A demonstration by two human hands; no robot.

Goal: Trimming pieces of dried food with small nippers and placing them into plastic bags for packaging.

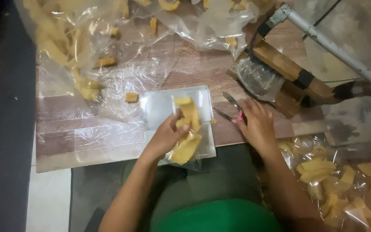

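We've got the left hand (167,136) pinching yellow chips (188,129) into a clear bag (172,107) lying on the table (86,133); bag's part filled, not sealed, we judge. Right hand (257,124) rests loosely open over the scissors (232,108), not clearly gripping. Filled bags (344,184) at right, loose chip pile (65,56) top left, wooden sealer (288,71) close by the right hand.

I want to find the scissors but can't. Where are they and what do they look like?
Start at the wooden board on the floor. Near its front edge, the right hand rests on the scissors. They are thin grey metal blades, unlike the yellow chips and clear plastic bags around them.
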